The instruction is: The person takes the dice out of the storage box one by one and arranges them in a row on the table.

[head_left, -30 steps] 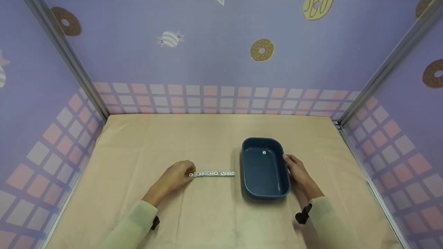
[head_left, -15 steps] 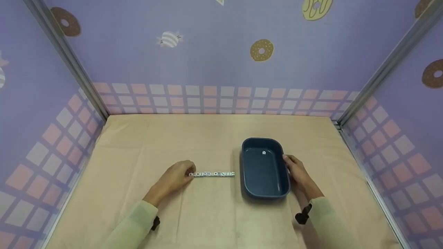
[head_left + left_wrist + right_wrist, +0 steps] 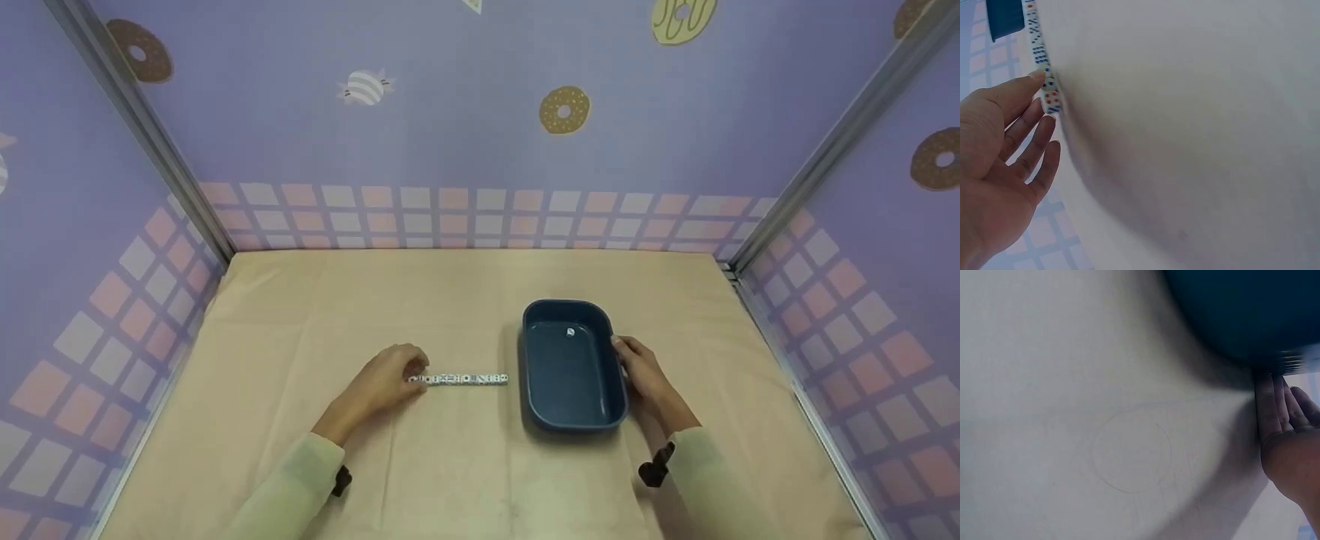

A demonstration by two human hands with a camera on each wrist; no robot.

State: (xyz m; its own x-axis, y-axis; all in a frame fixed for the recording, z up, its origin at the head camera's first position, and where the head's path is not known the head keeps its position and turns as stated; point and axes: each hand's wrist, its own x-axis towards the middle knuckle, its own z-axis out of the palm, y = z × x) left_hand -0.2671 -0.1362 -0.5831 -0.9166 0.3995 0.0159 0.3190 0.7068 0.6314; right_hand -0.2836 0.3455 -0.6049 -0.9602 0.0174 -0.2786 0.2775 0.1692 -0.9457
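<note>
A straight row of small white dice (image 3: 466, 379) with blue and red pips lies on the cloth, its right end close to a dark blue rectangular container (image 3: 576, 429). Around the row's left end is my left hand (image 3: 386, 379), thumb and index finger spread apart. In the left wrist view, the thumb (image 3: 1030, 84) overlaps the dice near the row's end, and the other fingers hang loosely curved. My right hand (image 3: 649, 379) holds the container's right wall, thumb at the rim and fingers along the outside. One small white die (image 3: 571, 331) lies inside the container, towards its far end.
A beige cloth (image 3: 360, 300) covers the table. Purple patterned panels (image 3: 465, 135) stand at the back and both sides, joined by grey metal posts (image 3: 150, 135) at the corners.
My left thumb and index finger have spread wider at the row's left end, and that hand has shifted slightly right. The right hand and container stay in place.
</note>
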